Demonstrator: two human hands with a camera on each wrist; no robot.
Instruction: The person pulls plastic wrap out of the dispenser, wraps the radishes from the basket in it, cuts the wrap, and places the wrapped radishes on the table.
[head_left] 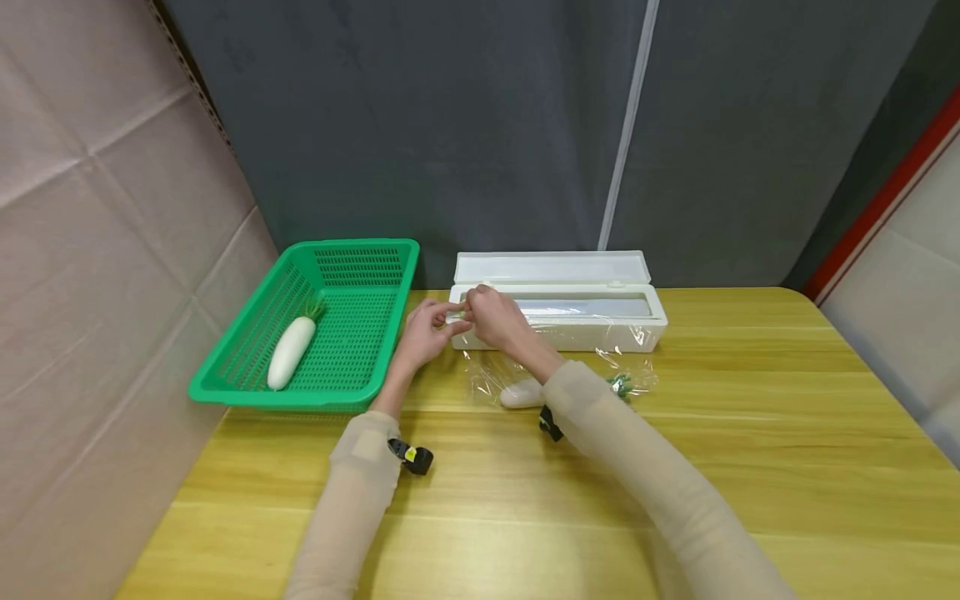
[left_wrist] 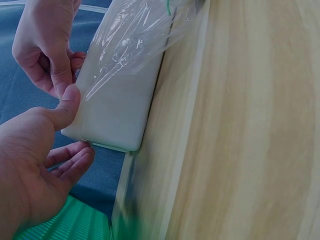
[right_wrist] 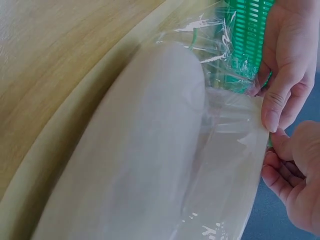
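Observation:
A white cling film box (head_left: 558, 336) stands with its lid raised, the film roll (head_left: 585, 308) showing inside. My left hand (head_left: 425, 333) holds the box's left end, thumb at the top edge and fingers at the end face. Just beside it, my right hand (head_left: 497, 318) pinches a small green slider (right_wrist: 270, 144), mostly hidden by the fingers. Clear cling film (left_wrist: 130, 42) hangs over the box's front and onto the table. Under this film lies a white radish (right_wrist: 135, 145) with green tops, partly hidden by the right forearm in the head view.
A green plastic basket (head_left: 381, 385) stands at the left, tilted, holding another white radish (head_left: 292, 353) with green tops. Wood-grain table (head_left: 480, 517) extends in front. A dark grey curtain (head_left: 450, 125) hangs close behind the box.

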